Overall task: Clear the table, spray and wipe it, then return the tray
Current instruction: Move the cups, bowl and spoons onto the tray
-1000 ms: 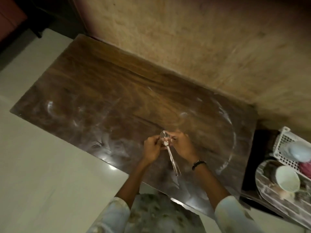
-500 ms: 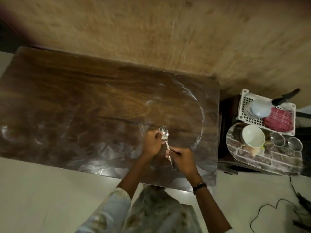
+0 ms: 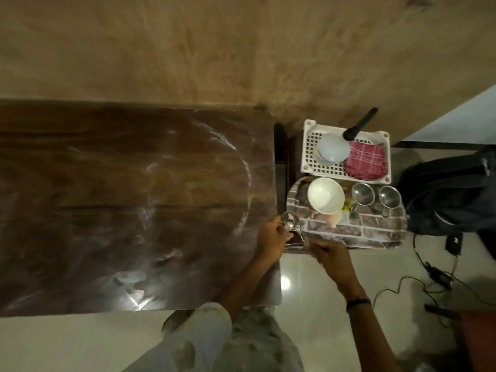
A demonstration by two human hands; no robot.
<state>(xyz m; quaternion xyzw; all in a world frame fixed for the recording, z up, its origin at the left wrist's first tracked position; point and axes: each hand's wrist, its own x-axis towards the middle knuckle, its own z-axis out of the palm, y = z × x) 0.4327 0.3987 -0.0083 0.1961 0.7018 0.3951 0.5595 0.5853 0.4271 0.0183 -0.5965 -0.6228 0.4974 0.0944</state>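
Observation:
The dark wooden table (image 3: 107,197) carries streaky wipe marks and nothing else. At its right edge both hands hold a steel spoon (image 3: 291,220): my left hand (image 3: 271,238) pinches it near the bowl end, my right hand (image 3: 331,255) grips the handle end. Right of the table lies a brick-patterned tray (image 3: 375,229) on a low stand, holding a white bowl (image 3: 325,195) and two steel cups (image 3: 362,194) (image 3: 388,196). The spoon's bowl hovers over the tray's left rim.
Behind the tray stands a white plastic basket (image 3: 311,146) holding a pale spray bottle with a black nozzle (image 3: 334,150) and a red checked cloth (image 3: 366,162). A dark bag (image 3: 451,194) and cables (image 3: 429,272) lie on the floor at right. A tan wall runs behind.
My view has swung right, bringing the tray and basket fully into sight. Both hands have carried the spoon from the table's middle to its right edge, beside the tray.

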